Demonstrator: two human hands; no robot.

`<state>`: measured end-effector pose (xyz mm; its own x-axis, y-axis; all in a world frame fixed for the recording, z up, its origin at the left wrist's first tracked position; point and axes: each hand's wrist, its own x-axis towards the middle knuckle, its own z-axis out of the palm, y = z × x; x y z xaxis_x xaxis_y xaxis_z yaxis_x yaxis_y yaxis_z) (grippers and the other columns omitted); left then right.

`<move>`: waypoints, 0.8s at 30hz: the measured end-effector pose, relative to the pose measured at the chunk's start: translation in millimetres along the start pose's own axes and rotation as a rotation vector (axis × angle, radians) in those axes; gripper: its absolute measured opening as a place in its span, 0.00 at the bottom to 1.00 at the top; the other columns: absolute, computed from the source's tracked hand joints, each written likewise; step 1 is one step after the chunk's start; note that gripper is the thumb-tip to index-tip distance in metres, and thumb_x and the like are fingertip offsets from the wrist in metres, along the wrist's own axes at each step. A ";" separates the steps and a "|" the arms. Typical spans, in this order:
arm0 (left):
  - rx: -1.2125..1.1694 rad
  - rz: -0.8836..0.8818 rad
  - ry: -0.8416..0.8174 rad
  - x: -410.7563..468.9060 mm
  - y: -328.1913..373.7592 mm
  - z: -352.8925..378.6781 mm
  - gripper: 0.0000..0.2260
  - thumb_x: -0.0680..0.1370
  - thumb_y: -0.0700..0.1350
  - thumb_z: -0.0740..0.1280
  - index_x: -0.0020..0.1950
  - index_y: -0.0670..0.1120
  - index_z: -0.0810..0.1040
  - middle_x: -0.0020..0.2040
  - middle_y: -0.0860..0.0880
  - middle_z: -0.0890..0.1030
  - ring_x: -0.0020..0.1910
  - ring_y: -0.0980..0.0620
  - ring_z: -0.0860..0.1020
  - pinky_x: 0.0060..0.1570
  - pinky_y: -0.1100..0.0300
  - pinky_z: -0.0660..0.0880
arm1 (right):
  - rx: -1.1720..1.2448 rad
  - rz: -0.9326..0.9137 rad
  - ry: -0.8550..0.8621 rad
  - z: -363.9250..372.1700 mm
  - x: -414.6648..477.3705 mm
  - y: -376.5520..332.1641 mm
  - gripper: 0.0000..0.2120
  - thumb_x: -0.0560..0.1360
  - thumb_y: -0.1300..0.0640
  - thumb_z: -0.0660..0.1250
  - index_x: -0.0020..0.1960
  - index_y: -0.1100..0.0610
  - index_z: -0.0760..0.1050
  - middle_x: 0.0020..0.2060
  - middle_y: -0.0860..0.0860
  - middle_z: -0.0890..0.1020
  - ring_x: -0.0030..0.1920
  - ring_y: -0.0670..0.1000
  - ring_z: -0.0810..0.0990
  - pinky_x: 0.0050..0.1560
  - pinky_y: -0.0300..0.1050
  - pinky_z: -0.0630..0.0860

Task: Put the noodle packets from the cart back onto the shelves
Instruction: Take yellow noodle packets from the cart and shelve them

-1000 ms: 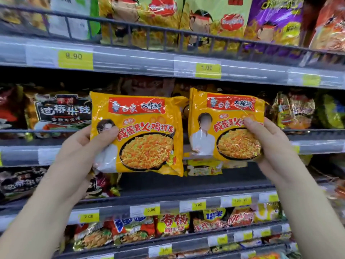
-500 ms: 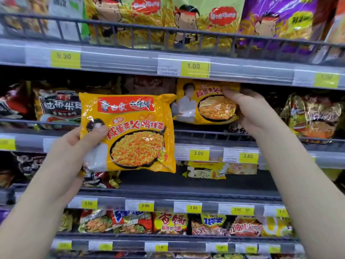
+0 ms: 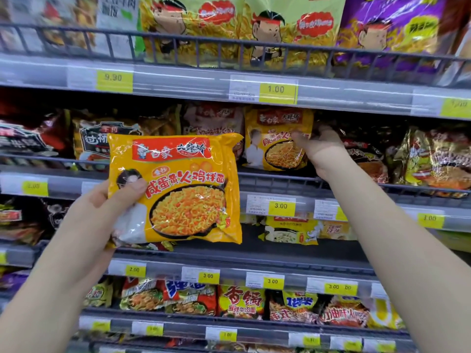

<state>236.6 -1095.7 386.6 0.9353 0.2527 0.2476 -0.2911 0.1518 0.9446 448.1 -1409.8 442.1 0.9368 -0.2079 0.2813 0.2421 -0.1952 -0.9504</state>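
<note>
your right hand (image 3: 319, 149) has carried its noodle packet (image 3: 276, 142) up and back since a second ago. then it was out in front of the shelves. now it stands upright on the middle shelf (image 3: 66, 183), behind the wire rail (image 3: 275, 177), just beside a pale packet (image 3: 211, 121) on its left. your thumb lies across its front near the right edge and the other fingers are hidden behind it, so the hand looks pinched on it, not yet let go. your left hand (image 3: 99, 215) has barely shifted. it grips the spare packet (image 3: 183, 189) by its lower left corner, in the air before the shelves. one packet is as good as shelved and needs only a release. the spare likely goes into the same slot. the cart is out of view.
</note>
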 end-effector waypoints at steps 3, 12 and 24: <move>0.017 -0.001 0.014 -2.5 1.0 1.0 0.07 0.72 0.51 0.70 0.42 0.55 0.89 0.47 0.49 0.89 0.39 0.52 0.87 0.36 0.61 0.83 | -0.197 -0.022 0.045 0.8 0.9 -1.5 0.41 0.75 0.44 0.76 0.80 0.59 0.63 0.75 0.57 0.73 0.73 0.60 0.74 0.71 0.53 0.74; -0.003 0.009 -0.041 -6.1 6.1 14.7 0.08 0.75 0.45 0.68 0.52 0.48 0.84 0.47 0.48 0.89 0.40 0.52 0.87 0.33 0.62 0.82 | -0.948 -0.161 0.120 -6.1 -8.7 -20.7 0.31 0.79 0.38 0.68 0.71 0.61 0.72 0.65 0.60 0.80 0.64 0.61 0.79 0.48 0.46 0.71; 0.027 0.027 -0.108 13.7 10.6 36.8 0.14 0.71 0.51 0.71 0.55 0.48 0.84 0.50 0.47 0.88 0.42 0.51 0.87 0.37 0.61 0.83 | -0.708 -0.204 0.116 -23.9 -19.8 -15.9 0.29 0.75 0.53 0.76 0.71 0.61 0.70 0.58 0.56 0.84 0.58 0.56 0.83 0.58 0.47 0.79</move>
<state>253.7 -1125.7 407.8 0.9438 0.1520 0.2935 -0.3124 0.1204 0.9423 419.7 -1425.5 454.8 0.8488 -0.1934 0.4921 0.1511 -0.8031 -0.5763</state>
